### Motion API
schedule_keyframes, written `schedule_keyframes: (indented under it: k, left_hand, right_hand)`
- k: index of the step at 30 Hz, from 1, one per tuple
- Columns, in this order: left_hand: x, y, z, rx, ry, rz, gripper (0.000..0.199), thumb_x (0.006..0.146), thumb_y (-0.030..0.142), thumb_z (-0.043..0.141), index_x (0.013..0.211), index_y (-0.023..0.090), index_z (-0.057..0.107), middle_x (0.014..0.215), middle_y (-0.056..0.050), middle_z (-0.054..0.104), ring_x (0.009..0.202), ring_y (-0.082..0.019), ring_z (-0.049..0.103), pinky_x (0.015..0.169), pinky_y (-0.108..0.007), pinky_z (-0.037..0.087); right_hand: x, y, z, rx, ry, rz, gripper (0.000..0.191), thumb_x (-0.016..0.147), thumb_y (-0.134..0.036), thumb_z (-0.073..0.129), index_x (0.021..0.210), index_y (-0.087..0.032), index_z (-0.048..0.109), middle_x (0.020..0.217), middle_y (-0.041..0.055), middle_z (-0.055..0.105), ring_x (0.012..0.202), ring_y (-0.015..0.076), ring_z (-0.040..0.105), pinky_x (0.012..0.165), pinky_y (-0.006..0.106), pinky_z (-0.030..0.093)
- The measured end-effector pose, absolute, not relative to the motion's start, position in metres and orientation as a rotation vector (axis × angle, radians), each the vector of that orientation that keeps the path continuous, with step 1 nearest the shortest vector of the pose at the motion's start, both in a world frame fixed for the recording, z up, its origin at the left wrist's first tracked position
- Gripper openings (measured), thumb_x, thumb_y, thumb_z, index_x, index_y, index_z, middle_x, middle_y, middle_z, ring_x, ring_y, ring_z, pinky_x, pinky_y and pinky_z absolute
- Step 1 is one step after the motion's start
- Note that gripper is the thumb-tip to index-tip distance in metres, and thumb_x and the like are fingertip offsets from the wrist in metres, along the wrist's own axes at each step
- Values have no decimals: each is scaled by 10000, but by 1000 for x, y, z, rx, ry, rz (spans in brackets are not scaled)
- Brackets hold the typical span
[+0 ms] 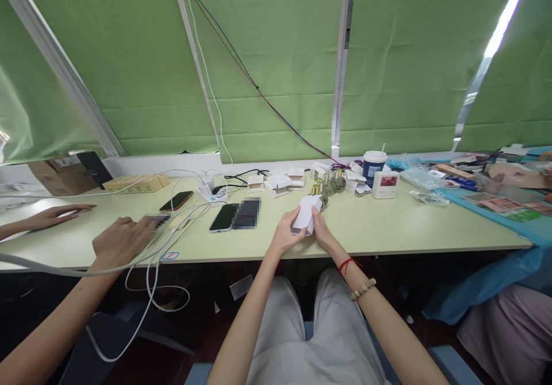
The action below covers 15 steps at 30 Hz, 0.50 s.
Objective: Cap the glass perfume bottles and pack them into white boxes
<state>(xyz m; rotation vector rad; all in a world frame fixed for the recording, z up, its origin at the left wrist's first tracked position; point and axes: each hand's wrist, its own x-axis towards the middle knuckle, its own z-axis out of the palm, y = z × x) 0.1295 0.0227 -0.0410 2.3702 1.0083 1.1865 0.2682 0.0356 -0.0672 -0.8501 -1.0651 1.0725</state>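
A small white cardboard box [307, 212] is held between my two hands over the table's front part. My left hand [287, 230] grips its left side, and my right hand [321, 228] presses against its right side. Just behind the box stand several small glass bottles [332, 183] with gold-coloured tops. Open white boxes [279, 183] lie farther back to the left, and another open white box [357, 184] is to the right of the bottles. A white box with a red picture [385, 185] stands beside it.
A lidded cup with a straw [374, 165] stands at the back. Left of me lie a phone [223, 218], white cables [172, 238] and a power strip [209, 192]. A co-worker's hands [123, 238] rest at the left. Plastic bags and cards crowd a blue sheet [487, 215] at right.
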Motion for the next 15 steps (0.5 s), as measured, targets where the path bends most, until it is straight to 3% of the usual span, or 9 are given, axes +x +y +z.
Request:
schedule_keyframes:
  k: [5,15]
  left_hand:
    - [129,22,-41,2325,1020,1203,568,736,301,528,1278,131,517,1162,-123,609,995,-249,537,901,-404,434]
    - [130,20,-38,2234,940,1210,526,773,340,514,1267,157,539,1214,-123,577,1021,-240,555,712,-291,494]
  right_hand:
    - [269,36,-70,-858,-1042,1062,708,769,-646,467,1264,-140,462,1182,103,571,1048,221,545,903,324,430]
    - [270,41,-72,-831,-1014,1079,702,755,-666,460,1245,-163,454,1220,94,544,1056,213,545,907,326,442]
